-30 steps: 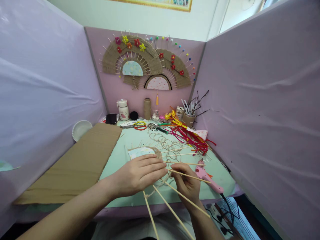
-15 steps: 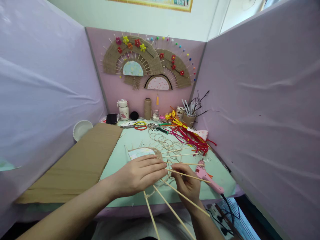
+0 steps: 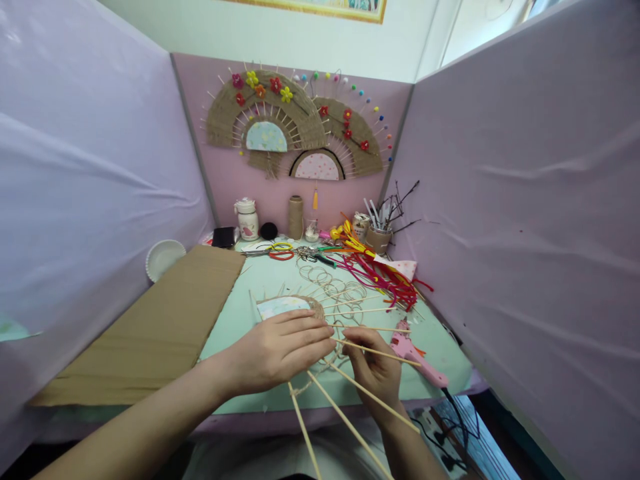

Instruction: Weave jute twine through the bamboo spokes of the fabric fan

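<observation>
My left hand (image 3: 277, 350) lies flat, fingers stretched out, on a half-round paper fan piece (image 3: 280, 307) edged with jute twine. Thin wooden skewers (image 3: 345, 427) radiate from under it toward me and to the right. My right hand (image 3: 373, 367) is closed in a pinch on the jute twine (image 3: 345, 293) among the skewers, right beside the left fingertips. Loose loops of the same twine lie on the green table just beyond both hands.
A brown cardboard sheet (image 3: 160, 320) lies at left, a white paper plate (image 3: 163, 257) behind it. A pink glue gun (image 3: 415, 357) lies right of my hand. Red and yellow pipe cleaners (image 3: 385, 277), scissors (image 3: 275, 252), a twine spool (image 3: 295, 217) and jars stand at the back. Finished fans (image 3: 265, 113) hang on the wall.
</observation>
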